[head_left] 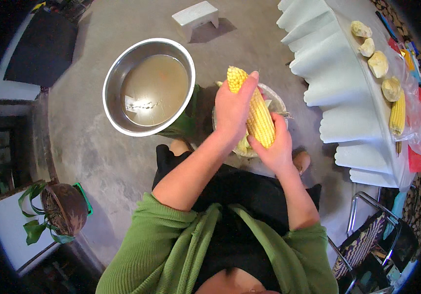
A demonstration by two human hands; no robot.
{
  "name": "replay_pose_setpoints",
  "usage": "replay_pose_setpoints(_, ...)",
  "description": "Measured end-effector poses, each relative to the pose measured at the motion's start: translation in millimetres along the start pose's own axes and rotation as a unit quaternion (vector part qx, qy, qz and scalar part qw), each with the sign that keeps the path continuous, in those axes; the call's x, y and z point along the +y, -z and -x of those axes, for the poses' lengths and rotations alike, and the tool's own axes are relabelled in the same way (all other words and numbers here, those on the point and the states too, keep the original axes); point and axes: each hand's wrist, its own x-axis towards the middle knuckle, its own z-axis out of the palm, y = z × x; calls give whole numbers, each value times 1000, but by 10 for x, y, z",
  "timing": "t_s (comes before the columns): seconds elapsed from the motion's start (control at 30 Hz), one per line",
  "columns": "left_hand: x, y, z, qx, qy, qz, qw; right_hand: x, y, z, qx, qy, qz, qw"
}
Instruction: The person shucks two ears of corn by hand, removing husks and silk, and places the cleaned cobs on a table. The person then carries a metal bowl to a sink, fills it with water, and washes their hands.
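A husked ear of yellow corn (260,117) is held aslant between my two hands. My left hand (233,106) wraps its upper part, with the thumb lying across the kernels. Around the lower end, my right hand (276,146) grips with thumb and fingers. Below the corn is a round bin (277,96) with pale husks (244,146) inside, partly hidden by my hands. To the left of it, a wide metal basin (111,90) holds cloudy brownish water (155,86).
A table with a white pleated cloth (328,81) runs along the right, bearing several peeled pale root pieces (378,64), another corn ear (397,114) and plastic bags (418,126). A small white stool (197,16) stands ahead. A metal-framed chair (370,228) and a potted plant (65,209) are nearby.
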Motion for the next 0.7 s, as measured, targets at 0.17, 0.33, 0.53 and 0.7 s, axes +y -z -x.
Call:
replay_pose_setpoints(0.17,27,98,-100,-110,92,73,987,60,29,11,-149,-248,-570,769)
replay_pose_setpoints(0.33,6,119,-149,-216,158,179,947,80,22,19,-253,-306,-767,504)
replay_pose_setpoints(0.53,21,120,-177,-102,180,134,969,8,75,-21,-234,-369,-669,602)
replay_pose_setpoints(0.7,113,147,-167,-63,120,70,988,26,79,-60,-199,-285,-604,717)
